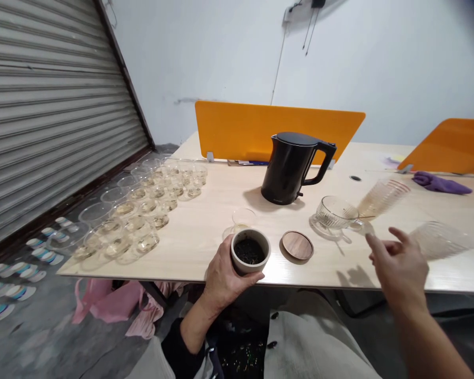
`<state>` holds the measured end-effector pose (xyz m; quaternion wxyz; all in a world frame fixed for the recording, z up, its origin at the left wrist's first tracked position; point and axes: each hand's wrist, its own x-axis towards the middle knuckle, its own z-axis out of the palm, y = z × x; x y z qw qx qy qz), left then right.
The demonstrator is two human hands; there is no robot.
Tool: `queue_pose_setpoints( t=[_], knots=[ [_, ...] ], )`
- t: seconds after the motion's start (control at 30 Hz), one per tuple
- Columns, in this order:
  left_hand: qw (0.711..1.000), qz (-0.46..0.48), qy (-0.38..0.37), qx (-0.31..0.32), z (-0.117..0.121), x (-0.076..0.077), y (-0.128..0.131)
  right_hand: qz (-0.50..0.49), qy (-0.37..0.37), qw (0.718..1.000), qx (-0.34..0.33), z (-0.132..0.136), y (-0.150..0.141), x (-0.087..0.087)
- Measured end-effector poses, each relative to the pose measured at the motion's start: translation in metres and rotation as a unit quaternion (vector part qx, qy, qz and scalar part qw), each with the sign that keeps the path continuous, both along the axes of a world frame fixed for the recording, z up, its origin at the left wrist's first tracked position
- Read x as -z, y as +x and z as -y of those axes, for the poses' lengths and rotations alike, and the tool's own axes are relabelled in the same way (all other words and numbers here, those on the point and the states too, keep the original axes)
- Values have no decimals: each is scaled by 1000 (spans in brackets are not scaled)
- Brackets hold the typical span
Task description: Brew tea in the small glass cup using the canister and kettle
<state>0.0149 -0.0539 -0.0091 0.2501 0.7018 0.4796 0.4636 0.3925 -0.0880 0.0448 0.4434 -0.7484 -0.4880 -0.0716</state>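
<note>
Left hand (221, 276) wrapped round a matte ceramic jar (250, 251) of dark leaves at the tabletop's (205, 226) near edge; right hand (398, 266) open, empty, near ribbed glass cup (335, 213).

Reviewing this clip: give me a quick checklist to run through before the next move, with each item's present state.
1. Left hand grips the round grey ceramic jar of dark tea leaves: ok.
2. Jar open, round wooden lid lying flat beside it on the pale wooden table: ok.
3. Right hand free, fingers spread, holding nothing: ok.
4. Ribbed clear glass pitcher upright near the right hand: ok.
5. Black electric kettle lid closed: ok; water inside: cannot tell.
6. Small clear glass cup behind the jar, contents: cannot tell.
</note>
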Motion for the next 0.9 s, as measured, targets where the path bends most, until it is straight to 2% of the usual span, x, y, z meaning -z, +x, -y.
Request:
queue_pose_setpoints(
  t=[0.03, 0.07, 0.17, 0.23, 0.33, 0.43, 0.5, 0.6, 0.7, 0.77, 0.9],
  knots=[
    [1000, 0, 0, -1, 0, 0, 0, -16, 9, 1000, 19, 7, -11, 4],
    [1000, 0, 1, -2, 0, 0, 0, -23, -3, 1000, -9, 10, -23, 8],
    [1000, 1, 10, -6, 0, 0, 0, 28, -77, 983, -164, 1, -63, 19],
    [1000, 1, 13, -5, 1, 0, -1, 117, -102, 962, -223, -15, -82, 27],
    [1000, 0, 10, -1, 2, -2, -1, 210, -124, 937, -250, -35, -93, 40],
    [1000, -1, 12, -4, 3, -4, -1, 214, -117, 935, -256, -41, -94, 46],
    [1000, -3, 17, -6, 3, -4, -1, 175, -89, 948, -249, -37, -97, 39],
    [999, -9, 30, -4, 4, -4, 1, 104, -42, 954, -279, -25, -114, 13],
    [999, -16, 40, 8, 6, -2, 3, 96, -31, 923, -370, -11, -142, -15],
    [999, -15, 45, 11, 8, -2, 4, 126, -37, 901, -413, -5, -161, -27],
    [997, 12, 71, 10, 11, -1, 9, 207, -40, 889, -407, 1, -179, -32]
  ],
)
